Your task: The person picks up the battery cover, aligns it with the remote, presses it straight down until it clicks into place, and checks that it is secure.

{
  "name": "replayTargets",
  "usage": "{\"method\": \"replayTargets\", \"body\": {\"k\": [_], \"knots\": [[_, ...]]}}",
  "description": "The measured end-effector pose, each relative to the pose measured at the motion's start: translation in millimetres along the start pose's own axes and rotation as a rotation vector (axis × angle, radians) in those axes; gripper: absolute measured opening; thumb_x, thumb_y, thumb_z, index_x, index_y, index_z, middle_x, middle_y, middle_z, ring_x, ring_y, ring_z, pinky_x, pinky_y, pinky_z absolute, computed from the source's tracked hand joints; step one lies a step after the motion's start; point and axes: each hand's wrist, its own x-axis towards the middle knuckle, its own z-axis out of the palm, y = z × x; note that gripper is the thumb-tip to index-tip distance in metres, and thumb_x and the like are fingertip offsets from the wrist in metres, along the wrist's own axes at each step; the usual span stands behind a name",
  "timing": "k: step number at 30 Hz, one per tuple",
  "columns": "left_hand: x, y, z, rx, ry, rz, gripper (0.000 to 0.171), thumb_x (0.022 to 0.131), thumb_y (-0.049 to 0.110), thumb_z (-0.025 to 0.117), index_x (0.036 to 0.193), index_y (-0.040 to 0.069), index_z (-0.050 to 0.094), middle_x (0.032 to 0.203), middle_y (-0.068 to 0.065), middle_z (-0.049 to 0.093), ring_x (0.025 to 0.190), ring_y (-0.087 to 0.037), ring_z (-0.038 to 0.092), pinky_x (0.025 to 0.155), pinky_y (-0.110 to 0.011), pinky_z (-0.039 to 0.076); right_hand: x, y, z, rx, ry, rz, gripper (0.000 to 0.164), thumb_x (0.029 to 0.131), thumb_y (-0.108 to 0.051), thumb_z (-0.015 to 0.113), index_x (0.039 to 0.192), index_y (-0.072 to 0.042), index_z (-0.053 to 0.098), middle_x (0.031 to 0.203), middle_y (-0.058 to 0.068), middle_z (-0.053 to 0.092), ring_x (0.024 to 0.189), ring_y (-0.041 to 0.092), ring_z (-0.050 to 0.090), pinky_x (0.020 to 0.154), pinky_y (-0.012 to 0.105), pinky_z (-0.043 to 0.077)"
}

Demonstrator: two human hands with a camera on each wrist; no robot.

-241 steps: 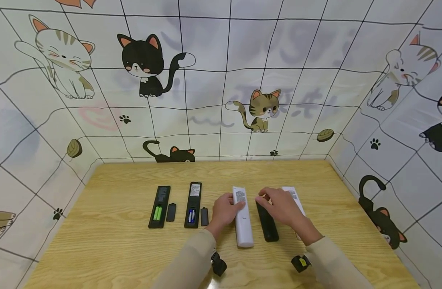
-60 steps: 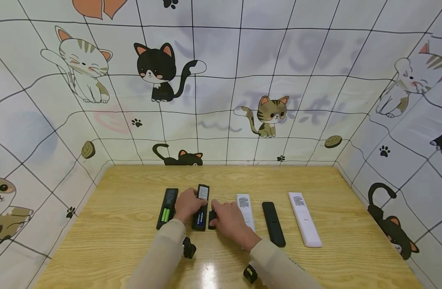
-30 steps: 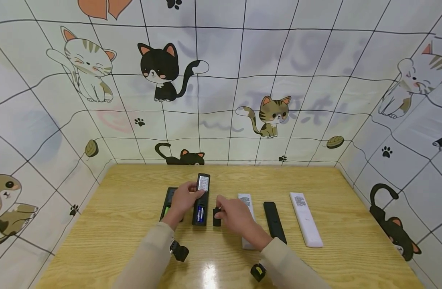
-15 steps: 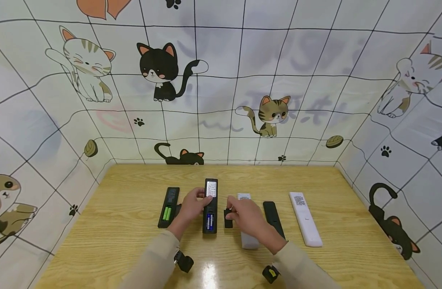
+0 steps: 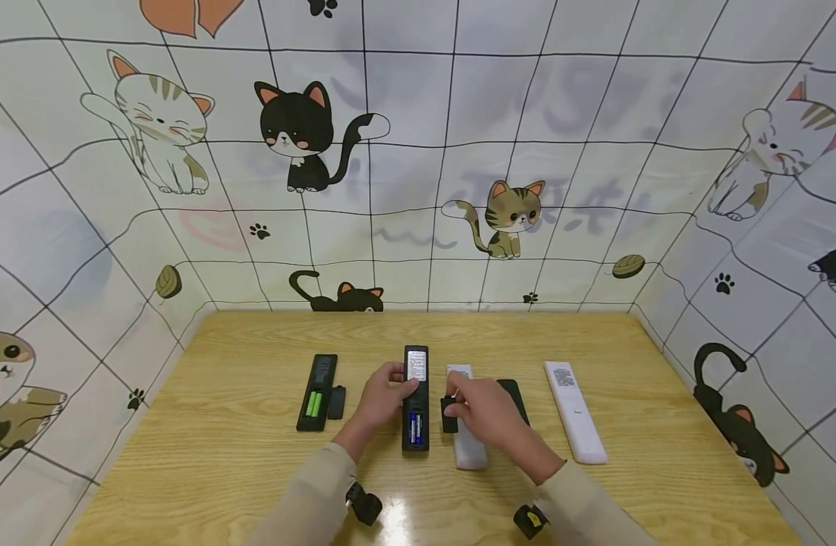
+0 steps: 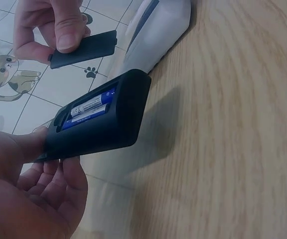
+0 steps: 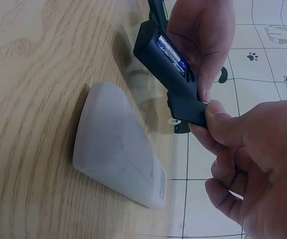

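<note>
My left hand [image 5: 380, 398] grips a black remote control [image 5: 416, 398] by its sides, raised off the table. Its back faces up, and two blue-and-silver batteries [image 6: 88, 109] sit in its uncovered compartment. Between thumb and fingers, my right hand [image 5: 489, 409] pinches a small black battery cover [image 6: 83, 50], held to the right of the remote and apart from it. Beneath the right hand lies a white remote [image 7: 116, 144], partly hidden. Farther left, another black remote [image 5: 316, 390] with green batteries [image 5: 314, 403] in its open compartment lies beside its own loose cover [image 5: 336, 403].
A black remote [image 5: 513, 398], partly covered by the right hand, lies face down right of the middle. Beyond it is a white remote [image 5: 575, 413]. The wooden table [image 5: 254, 485] ends at a cat-patterned cloth wall [image 5: 404, 174].
The left hand has lifted the black remote with blue batteries off the table and carried it right. The right hand has left the white remote, picked up the battery cover and moved right with it.
</note>
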Motion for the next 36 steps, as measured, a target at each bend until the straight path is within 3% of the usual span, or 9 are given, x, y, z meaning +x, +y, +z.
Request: {"method": "replayTargets", "body": {"k": [20,36], "knots": [[2.0,-9.8,7.7,-0.023,-0.03,0.05,0.032,0.096,0.019,0.063,0.121,0.002,0.056,0.112,-0.016,0.059,0.077,-0.012,0.06,0.068,-0.026,0.05,-1.3,4.8,0.7,0.019,0.006,0.002,0.019,0.085,-0.023,0.073,0.093,-0.02,0.056,0.081,-0.005,0.07,0.069,0.005,0.06,0.059,0.023,0.043],[-3.7,-4.6,7.2,-0.038,-0.053,0.065,0.031,0.096,0.02,0.062,0.124,0.008,0.056,0.116,-0.014,0.058,0.078,-0.014,0.064,0.068,-0.03,0.051,4.7,-4.2,8.5,0.068,0.003,0.004,0.018,0.087,-0.026,0.072,0.096,-0.02,0.058,0.081,-0.008,0.066,0.069,0.004,0.058,0.059,0.022,0.043]]}}
